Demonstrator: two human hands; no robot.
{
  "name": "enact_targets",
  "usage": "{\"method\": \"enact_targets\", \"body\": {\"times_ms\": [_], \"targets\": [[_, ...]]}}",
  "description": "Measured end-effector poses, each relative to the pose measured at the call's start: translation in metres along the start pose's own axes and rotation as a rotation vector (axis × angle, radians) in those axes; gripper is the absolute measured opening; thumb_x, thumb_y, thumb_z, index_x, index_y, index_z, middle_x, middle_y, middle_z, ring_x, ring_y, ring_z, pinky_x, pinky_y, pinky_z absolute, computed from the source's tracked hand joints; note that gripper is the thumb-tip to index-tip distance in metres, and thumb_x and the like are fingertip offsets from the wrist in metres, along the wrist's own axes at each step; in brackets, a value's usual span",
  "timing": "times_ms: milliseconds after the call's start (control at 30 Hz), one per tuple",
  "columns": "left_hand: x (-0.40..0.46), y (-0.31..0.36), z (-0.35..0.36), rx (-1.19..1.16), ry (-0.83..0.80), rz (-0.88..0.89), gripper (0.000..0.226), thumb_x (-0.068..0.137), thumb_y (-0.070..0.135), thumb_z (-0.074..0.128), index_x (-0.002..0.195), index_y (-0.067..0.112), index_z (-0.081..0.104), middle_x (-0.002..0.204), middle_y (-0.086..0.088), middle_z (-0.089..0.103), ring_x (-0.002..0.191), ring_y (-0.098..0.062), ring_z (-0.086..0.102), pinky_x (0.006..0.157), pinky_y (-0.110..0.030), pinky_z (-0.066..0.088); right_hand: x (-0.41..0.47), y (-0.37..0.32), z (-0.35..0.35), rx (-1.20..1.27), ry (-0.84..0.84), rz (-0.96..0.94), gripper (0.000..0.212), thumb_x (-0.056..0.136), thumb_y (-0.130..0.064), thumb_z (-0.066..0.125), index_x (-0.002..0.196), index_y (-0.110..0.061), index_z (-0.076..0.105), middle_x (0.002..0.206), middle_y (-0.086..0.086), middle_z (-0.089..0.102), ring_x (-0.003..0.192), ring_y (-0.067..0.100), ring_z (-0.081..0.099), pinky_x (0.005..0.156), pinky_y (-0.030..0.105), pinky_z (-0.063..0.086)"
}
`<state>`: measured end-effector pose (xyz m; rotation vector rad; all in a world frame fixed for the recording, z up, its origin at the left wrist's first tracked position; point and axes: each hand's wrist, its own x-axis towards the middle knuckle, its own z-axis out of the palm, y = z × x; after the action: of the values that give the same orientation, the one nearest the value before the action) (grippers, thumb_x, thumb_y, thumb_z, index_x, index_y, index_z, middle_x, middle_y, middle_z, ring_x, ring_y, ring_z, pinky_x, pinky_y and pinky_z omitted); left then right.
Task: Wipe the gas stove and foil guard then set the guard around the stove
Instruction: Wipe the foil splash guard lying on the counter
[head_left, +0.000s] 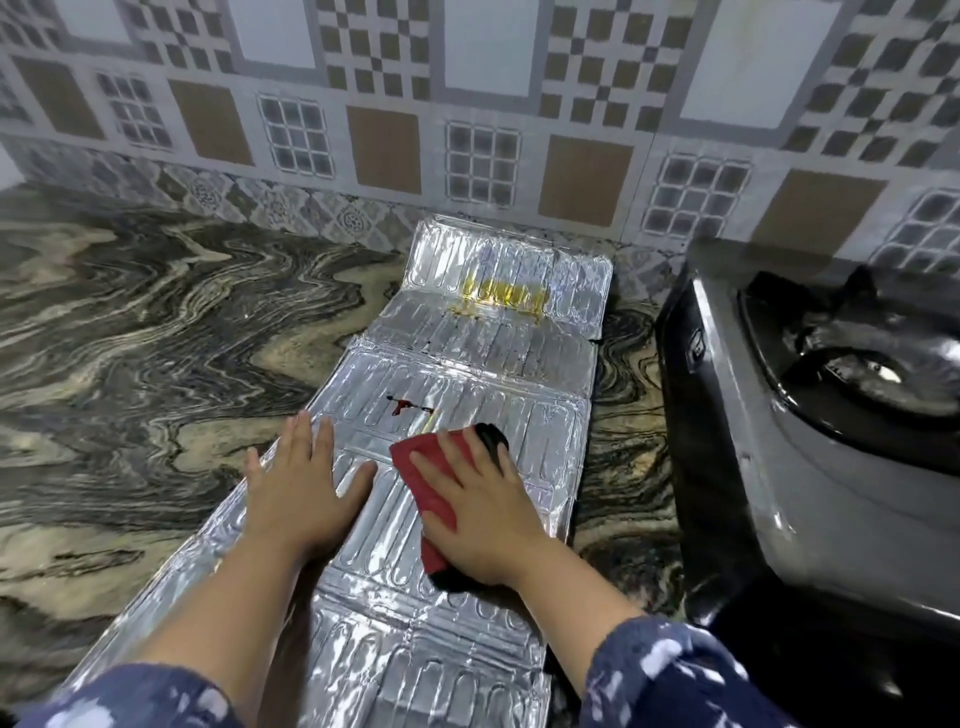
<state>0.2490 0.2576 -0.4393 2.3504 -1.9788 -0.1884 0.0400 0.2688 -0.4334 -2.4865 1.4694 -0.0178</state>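
On the flat foil guard (467, 374), left hand (296, 493) rests flat while right hand (478, 499) presses red cloth (421, 493) (both grips released).

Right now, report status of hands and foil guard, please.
Left hand flat on foil guard. Right hand presses red cloth on it. Yellow stain and red stain ahead, unwiped. Nothing blocking.

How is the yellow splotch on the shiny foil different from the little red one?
The yellow oily stain is wide and smeared; the red-and-dark stain is a small streak. The yellow one sits on the far panel by the tiled wall; the red one lies just beyond the red cloth. Both are on the silver foil guard.
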Motion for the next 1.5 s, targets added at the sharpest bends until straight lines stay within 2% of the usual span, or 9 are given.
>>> {"method": "enact_targets", "body": {"times_ms": [167,433,633,733,867,1033,1267,1400,1500], "targets": [[-0.001,0.000,0.003,-0.005,0.040,0.002,0.083,0.088,0.068,0.020,0.153,0.019,0.004,0.161,-0.001,-0.008,0.148,-0.016,-0.009,0.117,-0.053,0.000,0.067,0.015,-0.014,-0.013,0.001,0.007,0.060,0.091,-0.067,0.015,0.148,-0.048,0.006,0.161,-0.007,-0.009,0.147,0.020,-0.015,0.117,0.052,-0.010],[0.001,-0.002,0.007,-0.032,0.070,0.010,0.083,0.088,0.068,0.017,0.153,0.019,0.001,0.161,-0.001,-0.010,0.148,-0.015,-0.012,0.119,-0.050,-0.004,0.145,0.054,-0.034,-0.054,0.006,0.295,0.061,0.095,-0.057,0.011,0.151,-0.036,0.000,0.162,-0.001,-0.006,0.148,0.028,-0.010,0.117,0.057,-0.004],[-0.001,-0.002,0.007,-0.068,0.047,0.005,0.083,0.084,0.063,0.000,0.152,0.015,-0.002,0.160,-0.003,-0.013,0.147,-0.015,-0.015,0.118,-0.050,-0.008,0.102,0.009,-0.017,0.042,0.026,0.122,0.051,0.100,-0.043,0.019,0.150,-0.041,0.008,0.161,-0.010,-0.005,0.147,0.017,-0.014,0.118,0.050,-0.008],[-0.003,-0.001,0.005,-0.080,0.052,0.004,0.088,0.076,0.053,-0.013,0.152,0.011,-0.003,0.160,-0.004,-0.011,0.147,-0.015,-0.014,0.118,-0.050,-0.007,0.081,-0.026,-0.010,0.074,-0.009,-0.034,0.047,0.101,-0.046,0.020,0.147,-0.049,0.012,0.160,-0.014,-0.005,0.147,0.013,-0.015,0.118,0.048,-0.010],[-0.003,-0.002,0.006,-0.083,0.073,-0.020,0.077,0.082,0.044,-0.010,0.150,0.009,-0.010,0.159,-0.005,-0.016,0.146,-0.014,-0.017,0.120,-0.048,-0.007,0.124,-0.042,-0.009,0.000,0.006,-0.140,0.044,0.101,-0.046,0.016,0.144,-0.053,0.013,0.161,-0.012,0.000,0.148,0.015,-0.010,0.118,0.051,-0.005],[-0.003,-0.003,0.007,-0.080,0.086,-0.016,0.066,0.094,0.042,0.006,0.151,0.013,-0.010,0.158,-0.001,-0.019,0.145,-0.011,-0.019,0.119,-0.046,-0.010,0.180,-0.015,-0.021,-0.018,0.046,0.046,0.049,0.098,-0.051,0.014,0.147,-0.048,0.015,0.162,-0.005,0.006,0.148,0.021,-0.004,0.118,0.051,-0.002],[-0.001,-0.008,0.006,-0.080,0.039,0.022,0.066,0.096,0.042,0.012,0.151,0.012,-0.010,0.158,-0.002,-0.019,0.146,-0.013,-0.018,0.119,-0.048,-0.008,0.129,0.007,-0.018,-0.001,0.041,0.330,0.055,0.098,-0.050,0.009,0.151,-0.038,0.004,0.162,0.000,-0.006,0.148,0.026,-0.013,0.118,0.053,-0.006],[0.005,-0.019,0.002,-0.063,0.023,0.080,0.067,0.095,0.044,0.011,0.151,0.012,-0.008,0.159,-0.002,-0.016,0.146,-0.013,-0.017,0.120,-0.046,-0.008,0.097,-0.024,-0.007,0.001,0.024,0.248,0.053,0.099,-0.046,0.013,0.150,-0.040,0.004,0.162,-0.002,-0.009,0.147,0.027,-0.016,0.117,0.054,-0.009],[0.011,-0.029,0.000,-0.059,0.027,0.117,0.080,0.080,0.050,-0.007,0.152,0.014,-0.004,0.160,-0.001,-0.013,0.147,-0.011,-0.013,0.119,-0.043,-0.010,0.095,-0.047,-0.001,0.004,0.032,0.081,0.051,0.099,-0.038,0.022,0.149,-0.043,0.011,0.162,-0.004,-0.002,0.148,0.025,-0.013,0.116,0.053,-0.010]]}}
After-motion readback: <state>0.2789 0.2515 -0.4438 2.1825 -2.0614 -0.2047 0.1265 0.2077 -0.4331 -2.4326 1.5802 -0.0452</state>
